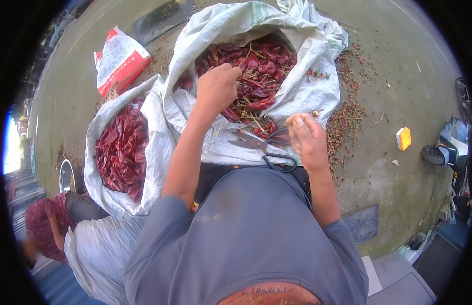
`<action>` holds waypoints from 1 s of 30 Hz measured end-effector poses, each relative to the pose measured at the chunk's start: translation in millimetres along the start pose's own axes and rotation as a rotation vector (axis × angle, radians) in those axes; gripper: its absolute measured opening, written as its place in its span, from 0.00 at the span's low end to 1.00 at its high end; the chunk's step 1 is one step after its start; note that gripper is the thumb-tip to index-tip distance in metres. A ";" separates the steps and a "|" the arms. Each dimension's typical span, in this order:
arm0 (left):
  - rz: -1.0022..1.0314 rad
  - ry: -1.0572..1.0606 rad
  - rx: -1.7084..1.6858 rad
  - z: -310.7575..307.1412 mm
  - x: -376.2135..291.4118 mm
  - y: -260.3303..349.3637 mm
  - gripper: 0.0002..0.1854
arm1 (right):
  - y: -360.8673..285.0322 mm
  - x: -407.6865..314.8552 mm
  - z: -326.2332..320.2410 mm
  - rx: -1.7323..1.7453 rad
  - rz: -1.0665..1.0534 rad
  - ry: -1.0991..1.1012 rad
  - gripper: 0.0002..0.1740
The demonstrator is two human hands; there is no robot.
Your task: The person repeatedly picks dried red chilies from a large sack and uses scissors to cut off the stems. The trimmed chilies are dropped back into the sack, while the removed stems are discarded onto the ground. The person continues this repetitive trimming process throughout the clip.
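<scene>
A large white woven sack (312, 34) with rolled edges stands before me, full of dried red chili peppers (266, 68) with stems. Over its near left part is my left hand (219, 84), fingers bent down at the peppers; whether it grips one is hidden. My right hand (306, 137) is raised at the sack's near right edge, thumb against the curled fingers, with a tiny bit by the fingertips; its hold is unclear. Black-handled scissors (255, 143) lie partly spread on the sack's near fold, just left of my right hand. A smaller white sack (159, 133) at the left holds dark red chili pieces (121, 148).
Stems and chili scraps (346, 126) litter the ground right of the large sack. A red and white bag (121, 61) stands at the upper left, a metal basin (67, 175) at the left. A person (49, 225) sits at lower left beside another white sack (102, 251).
</scene>
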State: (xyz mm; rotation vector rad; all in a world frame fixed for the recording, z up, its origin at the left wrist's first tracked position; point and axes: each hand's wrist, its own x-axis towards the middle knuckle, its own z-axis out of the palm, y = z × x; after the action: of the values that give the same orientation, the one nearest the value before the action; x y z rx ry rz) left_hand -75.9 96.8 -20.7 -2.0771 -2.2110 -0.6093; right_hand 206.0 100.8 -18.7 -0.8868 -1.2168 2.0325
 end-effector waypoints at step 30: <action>-0.281 -0.066 -0.869 -35.0 -93.2 67.3 0.11 | -0.1 -4.4 47.7 -0.944 -0.503 0.010 0.18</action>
State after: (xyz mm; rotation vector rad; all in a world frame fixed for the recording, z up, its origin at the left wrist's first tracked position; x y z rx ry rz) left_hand -9.7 -1.2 0.6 -2.0677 -2.5785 -1.8172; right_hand 171.0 73.5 -0.6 -0.8435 -2.1774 1.0087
